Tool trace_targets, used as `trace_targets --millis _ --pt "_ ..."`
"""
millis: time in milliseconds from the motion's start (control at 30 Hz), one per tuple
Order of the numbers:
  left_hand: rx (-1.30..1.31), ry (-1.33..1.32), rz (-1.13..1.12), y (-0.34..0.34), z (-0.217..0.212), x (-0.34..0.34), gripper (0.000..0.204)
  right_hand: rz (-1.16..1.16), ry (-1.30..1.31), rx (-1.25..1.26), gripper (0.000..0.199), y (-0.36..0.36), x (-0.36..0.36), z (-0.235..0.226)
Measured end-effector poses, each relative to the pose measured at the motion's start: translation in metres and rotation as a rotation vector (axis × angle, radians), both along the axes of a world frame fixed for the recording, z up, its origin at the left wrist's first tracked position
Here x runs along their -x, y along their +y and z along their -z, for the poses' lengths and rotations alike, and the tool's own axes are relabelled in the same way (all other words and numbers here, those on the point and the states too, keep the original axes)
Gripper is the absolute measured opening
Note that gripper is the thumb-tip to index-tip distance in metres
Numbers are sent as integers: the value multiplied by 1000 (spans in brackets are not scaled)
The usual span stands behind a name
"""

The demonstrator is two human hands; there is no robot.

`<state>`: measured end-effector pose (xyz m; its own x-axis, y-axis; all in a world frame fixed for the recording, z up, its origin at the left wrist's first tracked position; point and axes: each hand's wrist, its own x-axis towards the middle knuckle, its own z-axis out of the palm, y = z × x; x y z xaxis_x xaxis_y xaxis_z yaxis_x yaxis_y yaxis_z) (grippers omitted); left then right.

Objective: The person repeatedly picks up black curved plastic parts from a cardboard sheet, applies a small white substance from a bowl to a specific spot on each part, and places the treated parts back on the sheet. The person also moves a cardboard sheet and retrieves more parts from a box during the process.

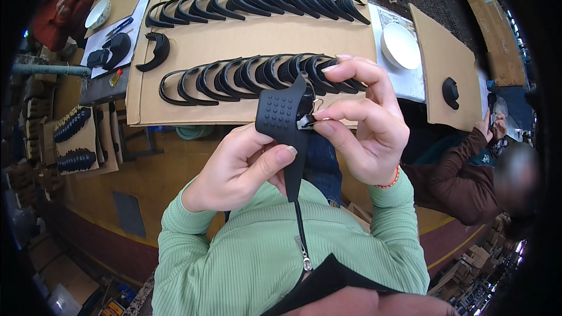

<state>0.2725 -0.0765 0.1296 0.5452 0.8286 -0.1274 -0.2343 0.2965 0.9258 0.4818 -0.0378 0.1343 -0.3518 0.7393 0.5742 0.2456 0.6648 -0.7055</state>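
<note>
In front of my chest, my left hand (237,167) holds a black curved part (277,111) with a studded pad and a long tapering tail. The thumb lies across the tail, the fingers behind it. My right hand (369,120) is at the part's right side, with thumb and forefinger pinched at its inner edge. A small whitish bit (303,122) and a thin metal wire show there; what exactly the fingertips hold is too small to tell. Just beyond, a row of similar black curved parts (234,76) lies on a cardboard sheet (196,38).
A second row of black parts (257,1) lies farther back. Right of the sheet stands a white bowl (400,45); another cardboard piece (448,70) bears one black part. A co-worker in brown (462,181) sits at the right, another in red (55,9) at the far left.
</note>
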Motion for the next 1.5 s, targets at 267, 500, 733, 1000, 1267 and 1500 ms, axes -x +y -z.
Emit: trace_targets --millis 267,500,733,1000,1267,1500 --pt "7 16 20 1 -3 2 24 10 -46 -42 18 2 1 -2" --pt "71 3 19 1 -4 3 28 25 -47 -91 19 4 3 -1" --pt "95 -3 5 1 -6 3 30 31 -80 -103 20 3 3 -2" --pt "148 -52 -16 1 -6 1 31 31 -105 -110 21 0 4 -4" --pt "170 -86 -49 1 -6 0 30 26 -131 -125 20 -2 4 -4" --pt "176 -105 -88 1 -5 -1 28 3 -135 -129 18 -4 4 -3"
